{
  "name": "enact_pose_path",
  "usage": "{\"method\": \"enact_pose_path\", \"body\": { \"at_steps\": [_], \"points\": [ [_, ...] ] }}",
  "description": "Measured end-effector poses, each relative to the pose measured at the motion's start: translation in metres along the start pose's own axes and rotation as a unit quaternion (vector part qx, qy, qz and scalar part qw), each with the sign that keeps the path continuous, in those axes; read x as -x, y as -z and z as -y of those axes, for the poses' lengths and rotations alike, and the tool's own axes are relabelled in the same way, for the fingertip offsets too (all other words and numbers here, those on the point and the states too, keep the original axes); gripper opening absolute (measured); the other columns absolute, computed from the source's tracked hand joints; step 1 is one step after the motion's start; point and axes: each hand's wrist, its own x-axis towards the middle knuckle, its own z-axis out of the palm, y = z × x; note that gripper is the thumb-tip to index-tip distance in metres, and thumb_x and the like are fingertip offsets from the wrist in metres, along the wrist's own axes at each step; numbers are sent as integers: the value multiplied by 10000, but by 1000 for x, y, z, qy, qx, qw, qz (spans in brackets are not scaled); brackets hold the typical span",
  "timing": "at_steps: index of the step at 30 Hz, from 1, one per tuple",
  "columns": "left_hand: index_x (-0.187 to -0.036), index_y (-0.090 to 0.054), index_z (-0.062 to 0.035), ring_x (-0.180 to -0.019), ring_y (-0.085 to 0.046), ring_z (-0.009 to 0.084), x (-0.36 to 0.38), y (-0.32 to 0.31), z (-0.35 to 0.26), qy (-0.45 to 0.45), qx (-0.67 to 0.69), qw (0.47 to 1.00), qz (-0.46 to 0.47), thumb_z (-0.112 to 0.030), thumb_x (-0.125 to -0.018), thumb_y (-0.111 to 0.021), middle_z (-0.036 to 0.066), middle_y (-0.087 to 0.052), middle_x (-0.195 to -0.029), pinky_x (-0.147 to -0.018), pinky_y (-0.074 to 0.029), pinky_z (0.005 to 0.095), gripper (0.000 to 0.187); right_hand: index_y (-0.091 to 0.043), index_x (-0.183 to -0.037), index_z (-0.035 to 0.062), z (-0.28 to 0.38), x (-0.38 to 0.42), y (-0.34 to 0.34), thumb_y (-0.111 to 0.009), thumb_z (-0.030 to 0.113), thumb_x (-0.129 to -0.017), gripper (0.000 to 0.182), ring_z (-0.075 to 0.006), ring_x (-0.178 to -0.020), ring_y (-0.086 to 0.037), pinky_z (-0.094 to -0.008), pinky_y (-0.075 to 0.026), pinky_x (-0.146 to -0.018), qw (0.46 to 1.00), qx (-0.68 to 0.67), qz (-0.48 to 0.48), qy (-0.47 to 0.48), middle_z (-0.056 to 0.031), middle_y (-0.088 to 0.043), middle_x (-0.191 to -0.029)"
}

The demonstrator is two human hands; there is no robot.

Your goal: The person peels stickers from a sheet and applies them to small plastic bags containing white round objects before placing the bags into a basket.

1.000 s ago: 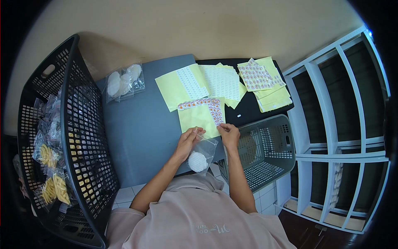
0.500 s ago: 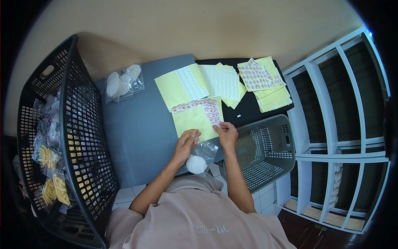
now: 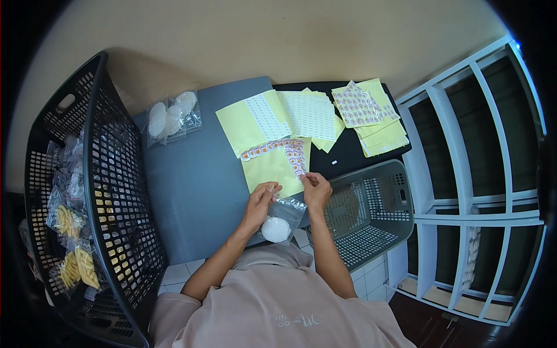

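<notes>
A: Contact points?
B: Left hand [image 3: 259,204] covers an upper corner of the clear bag [image 3: 293,213]; right hand [image 3: 317,190] covers part of the sticker sheet [image 3: 267,170], pinch unresolved.
A: Print on the label sheets [image 3: 313,119]?
B: Too small to read.
A: Large basket [image 3: 96,174]?
B: Slotted wall hides some bagged goods [image 3: 69,220]. Shirt [image 3: 255,307]: cut off below.

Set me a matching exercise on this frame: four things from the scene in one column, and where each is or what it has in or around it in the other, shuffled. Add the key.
Things
1. Clear bag
2. Yellow sheet with orange-centred stickers
3. Black basket
4. Grey-green basket

Places and states
A. Has bags of yellow pieces in it
B. At the fingertips of the right hand
C. Beside the right forearm
D. Held by the left hand, with a white disc inside

Right pairs: 1-D, 2-B, 3-A, 4-C
</notes>
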Motion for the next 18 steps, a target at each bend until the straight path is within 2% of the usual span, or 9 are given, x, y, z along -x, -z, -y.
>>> {"method": "enact_pose_path", "body": {
  "at_steps": [3,7,9,10,11,12,14,15,18],
  "points": [
    [-1233,-489,54,-1202,-511,223,1,-1,-2,3,-18,1000,-1,-266,-1034,-379,35,-494,-844,-968,-402,291,393,-694,-854,-8,5,3,1,-721,87,-754,141,-231,-666,-684,-321,-511,-662,999,26,-5,26,-137,-695,-735],
    [-1264,-477,52,-1181,-525,211,-1,3,-1,2,-19,1000,-1,-275,-1032,-384,70,-558,-945,-947,-411,285,411,-686,-828,8,-2,0,-2,-699,55,-750,92,-270,-704,-665,-348,-505,-667,999,41,2,32,-132,-682,-771],
    [-1274,-472,50,-1174,-528,203,-1,4,-4,1,-26,1000,-3,-279,-1030,-389,90,-589,-1005,-940,-414,282,418,-671,-811,14,-3,0,-3,-682,32,-742,72,-299,-740,-606,-380,-475,-685,980,98,-20,172,-123,-642,-793],
    [-1260,-487,52,-1170,-529,194,1,4,-7,-3,-54,998,-23,-285,-1028,-393,113,-604,-1052,-931,-418,277,419,-671,-811,14,0,1,-3,-682,32,-742,72,-299,-740,-606,-380,-475,-685,980,98,-20,172,-123,-642,-793],
    [-1246,-502,54,-1167,-530,185,3,3,-11,-6,-82,996,-43,-291,-1026,-398,135,-618,-1098,-922,-422,272,422,-661,-799,15,2,3,-4,-676,26,-740,62,-304,-746,-575,-392,-456,-688,967,121,-18,222,-123,-617,-793],
    [-1246,-502,54,-1167,-530,185,5,4,-17,-7,-82,996,-43,-291,-1026,-398,135,-618,-1098,-922,-422,272,422,-650,-787,16,5,5,-4,-671,20,-738,53,-310,-751,-544,-404,-436,-692,952,144,-15,271,-122,-593,-793],
    [-1184,-548,60,-1111,-568,177,6,10,-30,-7,-170,984,-51,-299,-1024,-399,141,-638,-1089,-908,-440,279,419,-638,-779,12,8,7,-9,-665,14,-741,46,-311,-739,-535,-406,-429,-691,949,143,2,282,-122,-590,-779],
    [-1184,-548,60,-1111,-568,177,3,16,-32,-7,-171,984,-53,-299,-1024,-399,141,-638,-1089,-908,-440,279,419,-626,-770,8,10,8,-11,-659,9,-744,42,-313,-727,-526,-408,-422,-690,945,142,20,293,-121,-588,-765],
    [-1095,-575,67,-1025,-626,206,-8,34,-46,42,-47,998,20,-304,-1022,-403,128,-638,-1032,-896,-475,296,416,-610,-753,8,15,10,-15,-651,6,-754,41,-318,-728,-534,-414,-425,-687,947,129,32,293,-126,-590,-766]
  ]
}}
